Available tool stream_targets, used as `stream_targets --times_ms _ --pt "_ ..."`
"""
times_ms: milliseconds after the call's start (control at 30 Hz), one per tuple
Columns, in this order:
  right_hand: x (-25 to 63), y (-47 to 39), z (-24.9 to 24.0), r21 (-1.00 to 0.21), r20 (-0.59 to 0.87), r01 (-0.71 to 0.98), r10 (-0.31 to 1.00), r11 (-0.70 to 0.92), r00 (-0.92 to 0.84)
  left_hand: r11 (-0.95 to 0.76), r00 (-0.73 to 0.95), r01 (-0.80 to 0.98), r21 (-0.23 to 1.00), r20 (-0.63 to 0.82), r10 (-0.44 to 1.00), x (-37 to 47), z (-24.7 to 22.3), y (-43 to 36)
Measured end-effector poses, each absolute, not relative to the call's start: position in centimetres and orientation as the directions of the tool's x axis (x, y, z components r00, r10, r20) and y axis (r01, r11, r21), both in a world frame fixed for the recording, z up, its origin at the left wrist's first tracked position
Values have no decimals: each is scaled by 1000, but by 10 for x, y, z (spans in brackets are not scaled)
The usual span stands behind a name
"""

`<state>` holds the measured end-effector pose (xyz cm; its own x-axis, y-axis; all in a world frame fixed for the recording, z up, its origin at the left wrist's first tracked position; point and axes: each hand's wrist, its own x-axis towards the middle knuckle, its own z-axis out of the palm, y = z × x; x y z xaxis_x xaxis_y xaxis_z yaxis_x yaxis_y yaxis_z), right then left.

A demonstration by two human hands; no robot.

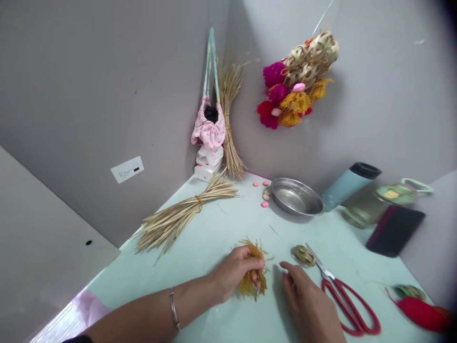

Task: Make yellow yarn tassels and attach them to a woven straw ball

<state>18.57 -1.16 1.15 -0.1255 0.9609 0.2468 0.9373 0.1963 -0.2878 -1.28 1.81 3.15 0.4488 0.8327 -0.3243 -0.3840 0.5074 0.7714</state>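
- Right hand [309, 297] comes closest, low over the table [214, 233], back turned up; its fingers are loosely bent, the first one reaching out toward the yellow tassel [246, 287] but apart from it. I see nothing in those fingers, yet the palm is hidden, so I can't tell how far the grip is closed.
- The person's left hand [232, 269] is closed on that tassel, thumb and fingers pinching its middle; loose strands fan out above and below the grip, just over the tabletop. A thin bangle [173, 307] circles the wrist.
- Beside the right hand lie red-handled scissors [331, 275], their tips close by a small woven ball [303, 256].
- Further right, a red bundle [421, 312], partly blurred, sits near the table's edge.
- Behind the hands, a tied straw bundle [178, 214] lies slantwise on the left.
- Pink beads [264, 204] are scattered beside a metal bowl [296, 197]; a blue flask [348, 186] leans past it, with a phone [395, 231] propped further right.
- Up on the wall hangs a cluster [298, 101] of woven balls and bright tassels.
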Motion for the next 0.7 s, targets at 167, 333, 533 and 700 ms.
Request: stream_targets --times_ms 167,333,533,700 --pt "182 -10 32 -684 103 720 992 119 -66 534 493 -350 770 -333 804 -12 29 18" --pt "165 -14 43 -828 23 556 996 68 -86 555 550 -346 756 -316 773 -10 27 16" --pt "166 -14 39 -902 7 422 982 87 -187 563 590 -309 767 -309 745 -8 23 16" --pt "169 -15 40 -906 -79 421 996 -50 -52 557 603 -301 774 -298 740 -8 20 17"
